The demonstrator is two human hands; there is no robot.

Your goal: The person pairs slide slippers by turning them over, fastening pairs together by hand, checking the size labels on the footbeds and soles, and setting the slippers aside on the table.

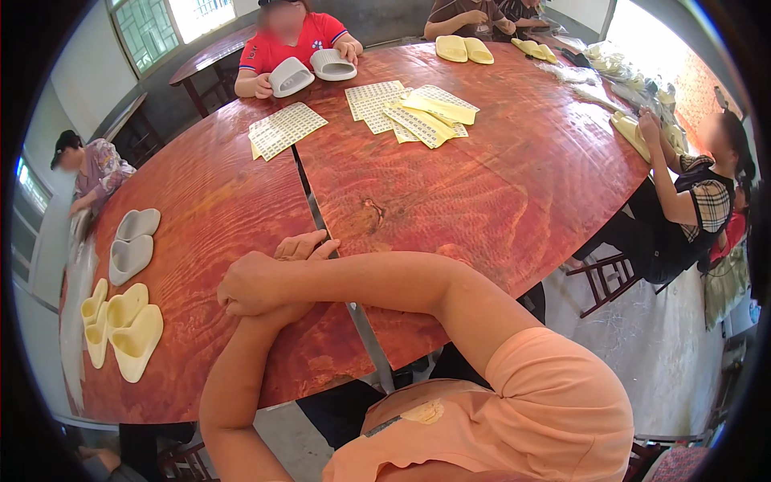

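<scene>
My left hand [308, 246] lies on the red-brown wooden table [498, 185], beside the narrow gap [310, 189] that splits the top. Its fingers are stretched out and apart with nothing in them; the palm is hidden. Across my body reaches my right arm, and my right hand [250, 283] is closed over my left wrist. Left of my hands, near the table's edge, stand a pair of grey slippers [131, 259], a pair of yellow slippers [136, 341] and smaller yellow slippers [95, 325].
Opposite, a person in red holds grey slippers [291, 77]. Before them lie printed sticker sheets [287, 128] and yellow strips [430, 124]. Yellow slippers [464, 50] sit at the far edge. A person at right handles a yellow slipper [630, 135] near plastic-wrapped items [622, 68].
</scene>
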